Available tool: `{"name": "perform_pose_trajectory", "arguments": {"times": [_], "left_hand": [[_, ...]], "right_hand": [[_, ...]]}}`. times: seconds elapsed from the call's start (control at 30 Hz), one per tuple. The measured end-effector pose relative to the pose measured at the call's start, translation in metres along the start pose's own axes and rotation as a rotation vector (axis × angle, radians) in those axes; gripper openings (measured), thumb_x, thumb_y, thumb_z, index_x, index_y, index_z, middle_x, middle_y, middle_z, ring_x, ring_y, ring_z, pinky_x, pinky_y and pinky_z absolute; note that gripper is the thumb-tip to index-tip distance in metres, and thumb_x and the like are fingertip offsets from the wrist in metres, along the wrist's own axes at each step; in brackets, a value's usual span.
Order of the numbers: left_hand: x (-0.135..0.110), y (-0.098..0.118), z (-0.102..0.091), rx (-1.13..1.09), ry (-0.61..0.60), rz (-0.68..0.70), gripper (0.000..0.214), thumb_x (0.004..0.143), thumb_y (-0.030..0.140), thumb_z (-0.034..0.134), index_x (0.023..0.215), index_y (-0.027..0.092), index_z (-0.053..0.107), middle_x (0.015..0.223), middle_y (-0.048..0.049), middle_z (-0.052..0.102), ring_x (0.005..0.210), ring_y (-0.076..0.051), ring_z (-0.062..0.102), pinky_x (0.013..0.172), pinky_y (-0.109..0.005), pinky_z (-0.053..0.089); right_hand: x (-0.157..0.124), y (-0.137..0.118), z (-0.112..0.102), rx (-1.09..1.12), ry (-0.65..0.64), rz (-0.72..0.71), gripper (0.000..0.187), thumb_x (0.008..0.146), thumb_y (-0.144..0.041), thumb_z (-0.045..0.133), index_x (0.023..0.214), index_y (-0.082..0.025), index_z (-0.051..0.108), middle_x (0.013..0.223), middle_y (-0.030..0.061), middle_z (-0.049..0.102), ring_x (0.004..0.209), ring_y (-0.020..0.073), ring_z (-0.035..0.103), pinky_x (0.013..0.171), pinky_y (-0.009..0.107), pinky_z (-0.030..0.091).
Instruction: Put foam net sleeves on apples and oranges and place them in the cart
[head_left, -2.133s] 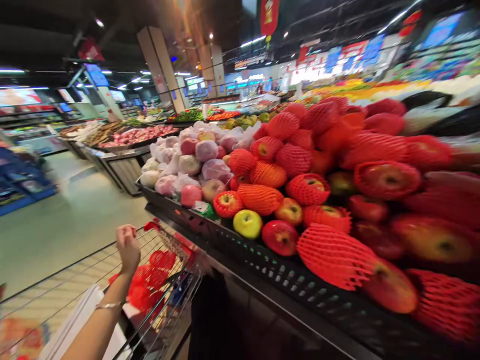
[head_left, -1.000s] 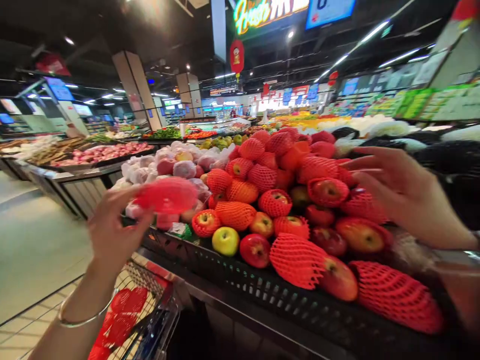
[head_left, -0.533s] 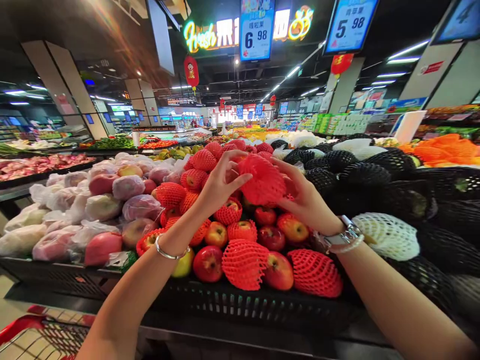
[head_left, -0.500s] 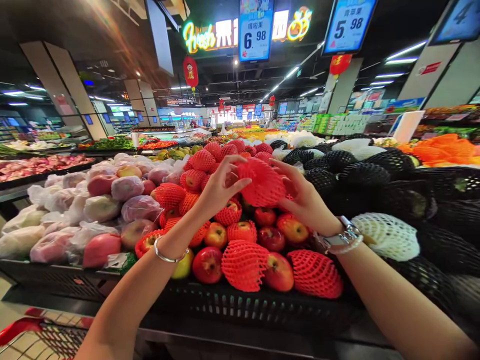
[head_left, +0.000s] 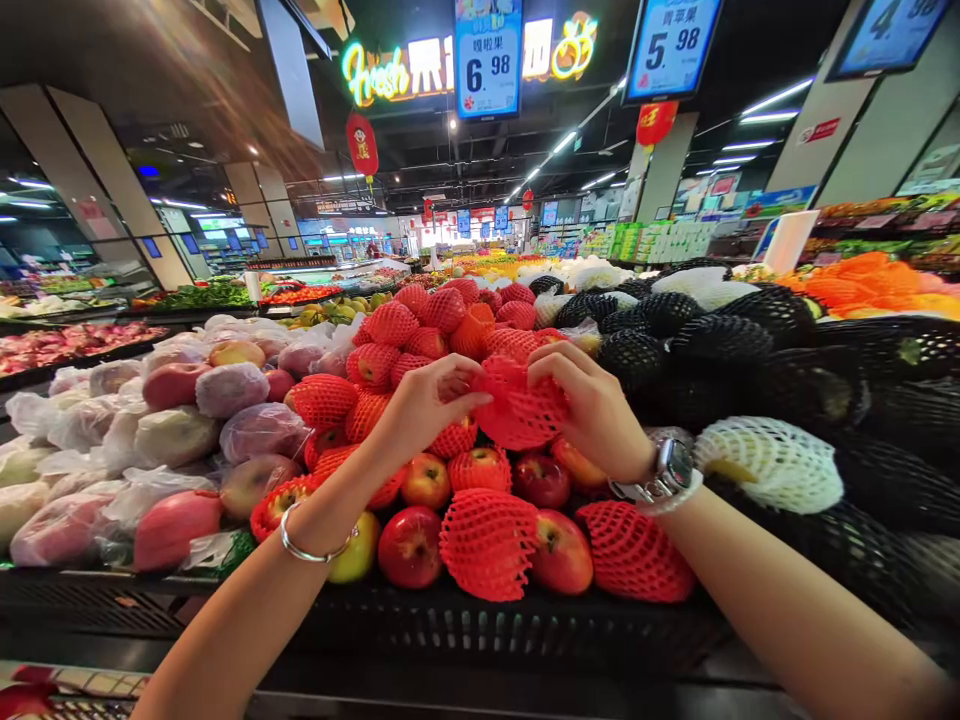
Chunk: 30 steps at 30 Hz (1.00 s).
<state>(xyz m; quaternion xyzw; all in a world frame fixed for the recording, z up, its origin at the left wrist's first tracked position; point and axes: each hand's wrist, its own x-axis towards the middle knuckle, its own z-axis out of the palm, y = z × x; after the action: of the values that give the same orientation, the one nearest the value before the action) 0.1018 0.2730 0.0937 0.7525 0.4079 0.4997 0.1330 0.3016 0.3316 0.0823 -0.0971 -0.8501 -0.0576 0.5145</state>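
Observation:
My left hand and my right hand hold a red foam fruit net between them, above the pile of apples. The left thumb and fingers pinch its left edge. At its upper right, the right fingers are closed on the mesh. Whether an apple sits inside it, I cannot tell. Below lie bare red apples and others in red foam nets. A silver bangle is on my left wrist, a watch on my right.
A black crate edges the display in front. Plastic-wrapped fruit is heaped to the left. On the right are fruits in black nets and one in a white net. Price screens hang overhead.
My right hand has closed in on the net, its fingers now pinching the mesh from above. The net sits slightly lower, and the view has shifted a little.

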Motion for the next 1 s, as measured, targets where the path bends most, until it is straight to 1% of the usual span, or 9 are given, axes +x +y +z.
{"name": "perform_pose_trajectory", "arguments": {"times": [0.13,0.2,0.37,0.47,0.57,0.7,0.8,0.9,1.0], "left_hand": [[-0.002,0.003,0.003,0.24,-0.185,0.062,0.038,0.093,0.045,0.041,0.083,0.015,0.062,0.084,-0.0051,0.059,0.08,-0.017,0.056,0.077,-0.033,0.046],[-0.005,0.005,0.01,0.294,-0.224,0.139,0.042,0.093,0.048,0.04,0.08,0.015,0.063,0.086,-0.0059,0.058,0.085,-0.019,0.052,0.081,-0.035,0.044],[-0.008,0.011,0.016,0.071,0.111,0.227,0.027,0.074,0.041,0.074,0.076,0.017,0.062,0.085,-0.0027,0.058,0.084,-0.016,0.051,0.078,-0.029,0.043],[-0.008,0.015,0.007,-0.198,0.253,0.148,0.031,0.072,0.042,0.075,0.068,0.018,0.056,0.069,0.002,0.054,0.066,-0.01,0.049,0.062,-0.022,0.043],[-0.006,0.017,0.0,-0.378,0.294,0.052,0.028,0.073,0.043,0.073,0.072,0.019,0.058,0.066,0.0029,0.056,0.059,-0.008,0.051,0.054,-0.018,0.044],[-0.003,0.01,0.001,-0.489,0.122,-0.078,0.026,0.075,0.044,0.064,0.08,0.019,0.066,0.068,-0.0013,0.065,0.058,-0.014,0.062,0.054,-0.025,0.054],[-0.001,0.002,0.0,-0.419,0.037,-0.12,0.028,0.074,0.039,0.067,0.094,0.02,0.068,0.072,-0.0018,0.068,0.058,-0.016,0.066,0.051,-0.026,0.056],[0.003,-0.001,-0.018,-0.339,0.152,-0.024,0.044,0.068,0.039,0.076,0.106,0.02,0.065,0.075,-0.0021,0.069,0.066,-0.017,0.068,0.053,-0.024,0.055],[0.007,0.003,-0.055,-0.246,0.458,0.182,0.04,0.065,0.041,0.08,0.096,0.02,0.066,0.064,0.0019,0.063,0.06,-0.011,0.063,0.049,-0.017,0.05]], "right_hand": [[-0.003,-0.001,-0.003,-0.035,0.088,0.126,0.015,0.077,-0.009,0.053,0.077,-0.02,0.044,0.07,-0.0014,0.052,0.062,0.0125,0.046,0.057,0.024,0.034],[-0.004,-0.004,-0.002,-0.038,0.073,0.176,0.015,0.08,-0.015,0.052,0.07,-0.02,0.042,0.063,-0.0021,0.049,0.055,0.0119,0.042,0.052,0.024,0.029],[-0.001,-0.007,-0.001,-0.02,-0.029,0.29,0.018,0.081,-0.021,0.05,0.065,-0.02,0.041,0.061,-0.001,0.051,0.052,0.0116,0.04,0.052,0.026,0.026],[0.002,-0.003,-0.001,0.02,-0.104,0.362,0.004,0.076,-0.016,0.055,0.078,-0.018,0.052,0.071,0.0005,0.059,0.061,0.013,0.049,0.057,0.025,0.032],[0.002,0.004,0.0,0.113,-0.128,0.417,0.006,0.075,-0.02,0.058,0.08,-0.018,0.054,0.07,-0.0006,0.059,0.059,0.013,0.05,0.056,0.025,0.036],[-0.001,0.012,0.0,0.246,-0.156,0.371,0.005,0.076,-0.02,0.052,0.071,-0.019,0.055,0.068,0.0002,0.061,0.065,0.0155,0.054,0.061,0.027,0.043],[0.0,0.012,-0.008,0.347,-0.253,0.413,0.007,0.077,-0.023,0.053,0.074,-0.018,0.057,0.071,0.0008,0.063,0.065,0.0156,0.057,0.059,0.026,0.045],[0.004,0.006,-0.02,0.434,-0.236,0.556,0.021,0.083,-0.038,0.057,0.085,-0.017,0.059,0.074,0.0007,0.063,0.053,0.0112,0.055,0.048,0.023,0.044],[0.005,0.003,-0.025,0.386,-0.165,0.597,0.031,0.085,-0.047,0.058,0.09,-0.017,0.06,0.075,0.0022,0.062,0.051,0.0097,0.054,0.046,0.022,0.043]]}}
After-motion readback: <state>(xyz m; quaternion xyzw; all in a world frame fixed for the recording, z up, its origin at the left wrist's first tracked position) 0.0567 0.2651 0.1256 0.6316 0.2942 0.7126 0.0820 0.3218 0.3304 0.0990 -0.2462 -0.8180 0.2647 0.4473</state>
